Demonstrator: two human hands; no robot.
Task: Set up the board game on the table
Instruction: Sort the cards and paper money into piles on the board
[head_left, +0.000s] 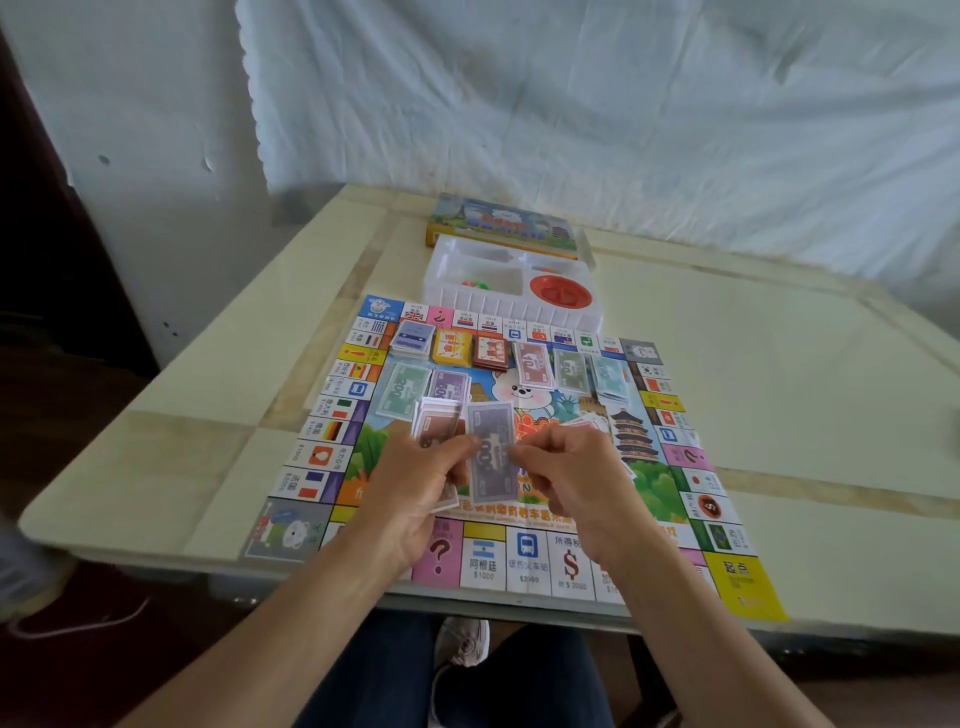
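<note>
Banknote (491, 434) (grey), left hand (410, 486), right hand (571, 478) pinching

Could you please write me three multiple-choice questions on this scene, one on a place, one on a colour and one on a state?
1. Where is the white tray relative to the game board?
A. At its far edge
B. On its near right corner
C. On the floor

2. What colour is the round dish in the tray?
A. Blue
B. Red
C. Yellow

3. What is the state of the grey note?
A. Lying flat on the table
B. Tucked into the tray
C. Pinched between both hands

Answers:
1 A: the tray stands at the board's far edge, in front of the box.
2 B: the dish is plainly red.
3 C: the left hand and the right hand each pinch a side of it above the board.
</note>
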